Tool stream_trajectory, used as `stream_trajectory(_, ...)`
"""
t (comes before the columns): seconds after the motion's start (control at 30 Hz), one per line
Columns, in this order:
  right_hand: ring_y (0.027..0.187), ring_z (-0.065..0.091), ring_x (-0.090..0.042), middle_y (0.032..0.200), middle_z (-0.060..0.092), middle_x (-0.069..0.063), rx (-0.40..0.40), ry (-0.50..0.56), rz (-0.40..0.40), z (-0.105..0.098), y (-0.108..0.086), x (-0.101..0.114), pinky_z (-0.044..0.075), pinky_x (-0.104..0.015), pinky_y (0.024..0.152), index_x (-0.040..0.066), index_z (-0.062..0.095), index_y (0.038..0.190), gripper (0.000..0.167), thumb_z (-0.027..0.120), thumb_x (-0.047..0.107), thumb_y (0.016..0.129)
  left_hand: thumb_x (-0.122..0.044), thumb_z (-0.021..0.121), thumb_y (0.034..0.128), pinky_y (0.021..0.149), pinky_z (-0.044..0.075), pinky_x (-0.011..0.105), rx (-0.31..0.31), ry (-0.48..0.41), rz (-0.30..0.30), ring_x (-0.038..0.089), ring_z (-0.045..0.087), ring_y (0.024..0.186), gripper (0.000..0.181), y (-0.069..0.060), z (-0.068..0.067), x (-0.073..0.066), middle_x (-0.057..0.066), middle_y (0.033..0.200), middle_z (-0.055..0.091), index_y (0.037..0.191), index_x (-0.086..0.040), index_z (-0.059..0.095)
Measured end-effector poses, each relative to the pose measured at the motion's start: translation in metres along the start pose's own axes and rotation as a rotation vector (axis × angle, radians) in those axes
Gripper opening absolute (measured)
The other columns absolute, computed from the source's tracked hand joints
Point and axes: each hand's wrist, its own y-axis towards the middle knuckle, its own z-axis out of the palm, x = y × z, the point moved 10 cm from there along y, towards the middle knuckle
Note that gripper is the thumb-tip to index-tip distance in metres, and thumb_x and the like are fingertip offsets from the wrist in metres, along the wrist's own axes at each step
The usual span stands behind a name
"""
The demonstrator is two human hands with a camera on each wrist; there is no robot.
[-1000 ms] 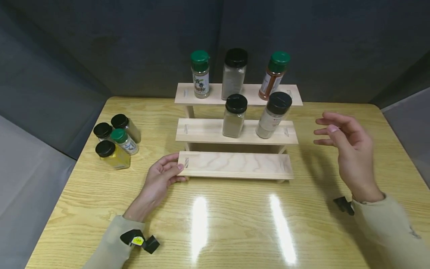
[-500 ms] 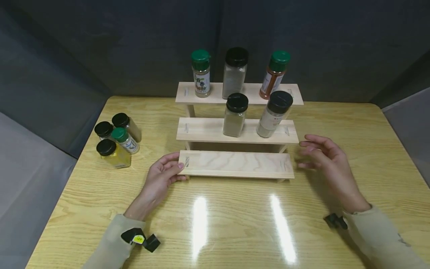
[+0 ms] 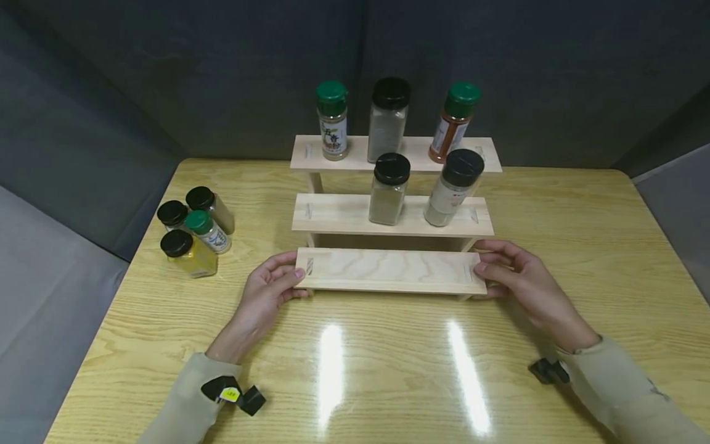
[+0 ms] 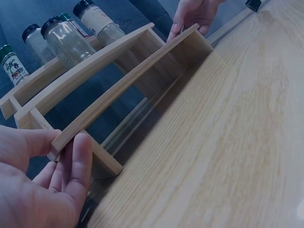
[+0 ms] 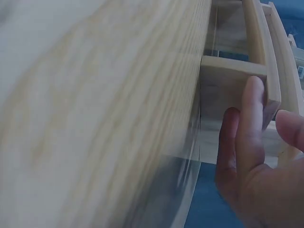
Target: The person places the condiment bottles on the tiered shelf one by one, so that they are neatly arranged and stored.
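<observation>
A three-tier wooden spice rack stands on the table. My left hand pinches the left end of its lowest shelf, thumb on top and fingers underneath, as the left wrist view also shows. At the opposite end, my right hand holds the same shelf, thumb over the edge and fingers below. On the middle tier stand a black-capped square jar and a black-capped round jar. The top tier bears a green-capped shaker, a tall black-capped jar and a green-capped jar of red powder.
Left of the rack, several jars cluster on the table: a yellow jar, a small green-capped shaker, a dark jar and a black-capped jar. A dark cloth wall rises behind the rack.
My right hand has come down and leftward from beside the rack and taken hold of the lowest shelf's right end. The left hand keeps its place; the jars stand as before.
</observation>
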Motion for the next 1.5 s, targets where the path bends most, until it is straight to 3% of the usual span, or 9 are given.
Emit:
stream_trajectory(0.13, 0.095, 0.068, -0.011, 0.112, 0.064, -0.005, 0.017, 0.045, -0.01, 0.003, 0.0, 0.0, 0.069, -0.028, 0.071, 0.007, 0.065, 0.133, 0.028, 0.07, -0.001, 0.106, 0.01, 0.06, 0.1074, 0.081, 0.068, 0.029, -0.007, -0.005, 0.0, 0.016, 0.073, 0.085, 0.045, 0.0, 0.0, -0.001, 0.006, 0.104, 0.071, 0.151, 0.012, 0.047)
stream_trajectory(0.5, 0.094, 0.066, -0.013, 0.11, 0.063, -0.005, 0.034, -0.037, 0.002, 0.006, 0.003, -0.002, 0.067, -0.027, 0.071, -0.004, 0.059, 0.139, 0.031, 0.06, -0.006, 0.109, 0.008, 0.06, 0.1081, 0.084, 0.068, 0.03, -0.006, 0.01, -0.005, 0.016, 0.074, 0.086, 0.048, -0.001, 0.0, -0.001, 0.006, 0.105, 0.071, 0.153, 0.01, 0.045)
stream_trajectory(1.0, 0.091, 0.07, -0.017, 0.11, 0.064, -0.01, 0.055, 0.021, -0.013, 0.007, 0.003, -0.003, 0.069, -0.032, 0.072, -0.006, 0.059, 0.139, 0.034, 0.066, -0.006, 0.106, 0.006, 0.06, 0.1097, 0.086, 0.068, 0.031, -0.009, 0.073, 0.007, 0.018, 0.074, 0.086, 0.047, -0.007, 0.001, -0.007, 0.01, 0.108, 0.068, 0.154, 0.009, 0.047)
stream_trajectory(1.23, 0.093, 0.069, -0.016, 0.11, 0.064, -0.008, 0.056, 0.01, -0.008, 0.008, 0.003, -0.004, 0.069, -0.03, 0.072, -0.005, 0.059, 0.139, 0.034, 0.066, -0.006, 0.106, 0.006, 0.064, 0.1072, 0.09, 0.067, 0.031, -0.05, 0.145, 0.024, 0.015, 0.07, 0.096, 0.045, -0.02, -0.006, -0.013, 0.015, 0.121, 0.063, 0.151, 0.007, 0.053)
stream_trajectory(1.37, 0.092, 0.067, -0.014, 0.109, 0.064, -0.004, 0.056, 0.007, -0.006, 0.007, 0.003, -0.004, 0.067, -0.027, 0.071, -0.003, 0.06, 0.139, 0.033, 0.064, -0.007, 0.107, 0.008, 0.067, 0.1045, 0.089, 0.066, 0.03, -0.101, 0.205, 0.063, 0.013, 0.069, 0.097, 0.044, -0.032, -0.012, -0.024, 0.02, 0.126, 0.063, 0.147, 0.008, 0.056)
stream_trajectory(1.5, 0.091, 0.066, -0.013, 0.108, 0.064, -0.001, 0.058, 0.014, -0.008, 0.006, 0.003, -0.004, 0.066, -0.026, 0.07, 0.001, 0.062, 0.138, 0.032, 0.062, -0.008, 0.107, 0.01, 0.07, 0.1014, 0.086, 0.065, 0.025, -0.132, 0.3, 0.184, 0.013, 0.068, 0.095, 0.042, -0.049, -0.016, -0.045, 0.021, 0.125, 0.066, 0.143, 0.008, 0.06)
